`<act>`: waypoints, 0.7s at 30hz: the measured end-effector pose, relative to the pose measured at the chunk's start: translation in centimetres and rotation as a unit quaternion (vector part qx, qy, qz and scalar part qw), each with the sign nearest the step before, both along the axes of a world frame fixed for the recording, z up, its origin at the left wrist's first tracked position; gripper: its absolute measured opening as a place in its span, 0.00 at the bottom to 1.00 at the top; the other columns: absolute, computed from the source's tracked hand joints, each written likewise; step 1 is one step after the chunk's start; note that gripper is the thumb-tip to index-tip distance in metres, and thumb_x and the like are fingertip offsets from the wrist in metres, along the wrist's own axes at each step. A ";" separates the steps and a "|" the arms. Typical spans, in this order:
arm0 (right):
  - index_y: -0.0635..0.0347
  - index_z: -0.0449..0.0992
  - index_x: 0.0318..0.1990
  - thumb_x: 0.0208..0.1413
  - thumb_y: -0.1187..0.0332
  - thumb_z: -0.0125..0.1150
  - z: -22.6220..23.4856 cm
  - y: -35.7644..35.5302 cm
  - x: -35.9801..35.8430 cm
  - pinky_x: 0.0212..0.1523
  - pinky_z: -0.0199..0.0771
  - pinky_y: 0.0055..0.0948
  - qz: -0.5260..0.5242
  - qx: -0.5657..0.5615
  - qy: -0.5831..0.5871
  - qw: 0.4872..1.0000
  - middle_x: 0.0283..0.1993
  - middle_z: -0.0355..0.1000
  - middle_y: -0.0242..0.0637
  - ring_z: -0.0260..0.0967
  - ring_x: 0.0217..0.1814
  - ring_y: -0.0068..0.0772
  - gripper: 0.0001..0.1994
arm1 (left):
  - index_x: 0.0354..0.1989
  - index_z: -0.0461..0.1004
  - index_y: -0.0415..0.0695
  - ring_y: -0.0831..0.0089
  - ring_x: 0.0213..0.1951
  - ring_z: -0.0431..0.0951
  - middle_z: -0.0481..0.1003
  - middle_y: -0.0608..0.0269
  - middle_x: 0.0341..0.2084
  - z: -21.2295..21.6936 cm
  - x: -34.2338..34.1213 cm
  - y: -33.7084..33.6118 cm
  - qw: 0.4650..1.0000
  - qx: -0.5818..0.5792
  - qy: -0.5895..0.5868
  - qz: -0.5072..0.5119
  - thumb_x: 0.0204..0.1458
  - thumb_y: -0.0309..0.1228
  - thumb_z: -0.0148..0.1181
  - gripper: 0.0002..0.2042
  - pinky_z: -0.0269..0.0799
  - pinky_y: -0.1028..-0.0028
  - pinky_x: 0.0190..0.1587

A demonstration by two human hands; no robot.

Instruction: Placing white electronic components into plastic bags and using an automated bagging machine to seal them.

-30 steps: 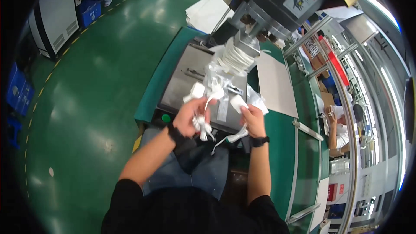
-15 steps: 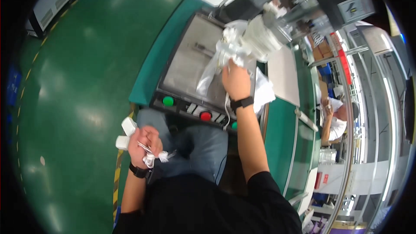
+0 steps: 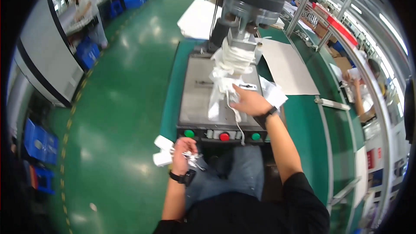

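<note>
Two white box-shaped power adapters (image 3: 163, 159) with bundled white cables (image 3: 191, 157) are in my left hand (image 3: 181, 149), whose fingers curl round the cables near my left knee. My right hand (image 3: 252, 100) reaches over the metal bed of a press machine (image 3: 195, 104). Its index finger stretches to a white adapter-like block (image 3: 226, 84) under the press head, and the thumb is apart, close to a white cable (image 3: 236, 115). That cable hangs over the machine's front edge. Clear plastic film (image 3: 214, 107) lies beside the block. A wrapped white pad (image 3: 237, 59) sits below the press head (image 3: 255, 0).
Two green buttons (image 3: 189, 134) and a red button (image 3: 224, 136) line the machine's front panel. White sheets (image 3: 273, 94) lie right of the bed, near a beige board (image 3: 288, 67). People work at benches far left and at right. Blue bins (image 3: 41, 142) stand on the left floor.
The whole view has shifted, with the machine more upright. My right thumb and index finger now look spread at the white block. The left hand still holds its adapters and cables.
</note>
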State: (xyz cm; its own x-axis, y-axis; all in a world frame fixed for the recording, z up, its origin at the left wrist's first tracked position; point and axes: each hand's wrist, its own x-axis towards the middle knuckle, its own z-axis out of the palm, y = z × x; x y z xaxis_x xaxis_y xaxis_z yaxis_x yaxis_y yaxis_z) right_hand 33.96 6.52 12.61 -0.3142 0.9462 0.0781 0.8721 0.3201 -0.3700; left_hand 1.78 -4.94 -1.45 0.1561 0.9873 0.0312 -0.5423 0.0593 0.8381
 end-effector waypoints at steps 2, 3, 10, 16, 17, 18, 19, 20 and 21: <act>0.65 0.74 0.55 0.59 0.54 0.65 0.4 -4.5 0.7 0.36 0.76 0.43 -0.073 0.052 0.162 0.983 0.31 0.79 0.49 0.77 0.34 0.54 0.25 | 0.40 0.75 0.37 0.71 0.30 0.78 0.78 0.57 0.28 -0.2 0.4 0.8 0.999 -0.018 0.030 0.026 0.70 0.50 0.38 0.27 0.72 0.73 0.36; 0.66 0.77 0.45 0.59 0.56 0.66 -0.4 -6.7 2.0 0.33 0.74 0.40 -0.140 0.034 0.216 0.966 0.28 0.78 0.48 0.76 0.31 0.51 0.19 | 0.40 0.75 0.37 0.71 0.30 0.78 0.78 0.57 0.28 0.1 0.9 1.4 0.999 0.000 0.049 0.018 0.70 0.50 0.38 0.27 0.72 0.73 0.36; 0.62 0.74 0.20 0.58 0.59 0.66 -8.0 -16.0 1.3 0.24 0.68 0.38 -0.256 0.105 0.282 0.918 0.21 0.72 0.43 0.71 0.22 0.44 0.19 | 0.42 0.77 0.34 0.65 0.37 0.81 0.81 0.53 0.33 -0.7 0.0 3.7 0.993 0.017 0.118 0.008 0.70 0.47 0.38 0.27 0.75 0.67 0.46; 0.60 0.72 0.18 0.56 0.58 0.67 -8.9 -15.9 0.8 0.24 0.67 0.41 -0.251 0.168 0.250 0.920 0.19 0.69 0.41 0.70 0.22 0.47 0.20 | 0.41 0.78 0.31 0.61 0.39 0.82 0.81 0.49 0.35 -0.2 0.3 4.1 0.988 0.007 0.151 0.029 0.70 0.46 0.39 0.27 0.75 0.63 0.49; 0.59 0.71 0.18 0.56 0.58 0.67 -8.9 -15.8 0.8 0.24 0.67 0.42 -0.252 0.171 0.250 0.919 0.19 0.69 0.40 0.70 0.22 0.47 0.20 | 0.41 0.78 0.31 0.61 0.39 0.82 0.81 0.49 0.35 -0.2 0.2 4.0 0.988 0.007 0.154 0.029 0.70 0.46 0.39 0.27 0.75 0.63 0.49; 0.59 0.71 0.18 0.55 0.58 0.67 -9.0 -15.7 0.7 0.24 0.67 0.43 -0.253 0.174 0.248 0.919 0.19 0.68 0.40 0.70 0.22 0.48 0.20 | 0.41 0.78 0.31 0.60 0.39 0.82 0.82 0.48 0.35 -0.3 0.1 4.0 0.987 0.012 0.158 0.034 0.70 0.46 0.39 0.28 0.75 0.63 0.49; 0.59 0.71 0.18 0.55 0.58 0.67 -9.1 -15.7 0.7 0.24 0.67 0.43 -0.252 0.174 0.249 0.919 0.19 0.68 0.40 0.70 0.22 0.48 0.20 | 0.41 0.78 0.31 0.60 0.39 0.82 0.82 0.48 0.35 -0.4 0.1 4.0 0.986 0.017 0.161 0.039 0.70 0.46 0.39 0.28 0.76 0.62 0.48; 0.59 0.71 0.18 0.55 0.58 0.67 -9.3 -15.9 0.7 0.24 0.68 0.43 -0.254 0.175 0.238 0.921 0.19 0.69 0.40 0.70 0.22 0.48 0.19 | 0.40 0.78 0.30 0.60 0.39 0.82 0.82 0.47 0.35 -0.5 0.2 3.9 0.985 0.023 0.163 0.044 0.70 0.46 0.39 0.28 0.76 0.62 0.48; 0.59 0.71 0.18 0.55 0.58 0.67 -9.4 -16.2 0.8 0.24 0.68 0.43 -0.257 0.175 0.226 0.923 0.19 0.69 0.40 0.70 0.22 0.48 0.19 | 0.40 0.78 0.30 0.60 0.39 0.82 0.82 0.47 0.35 -0.6 0.5 3.9 0.985 0.023 0.162 0.045 0.70 0.46 0.39 0.28 0.76 0.62 0.48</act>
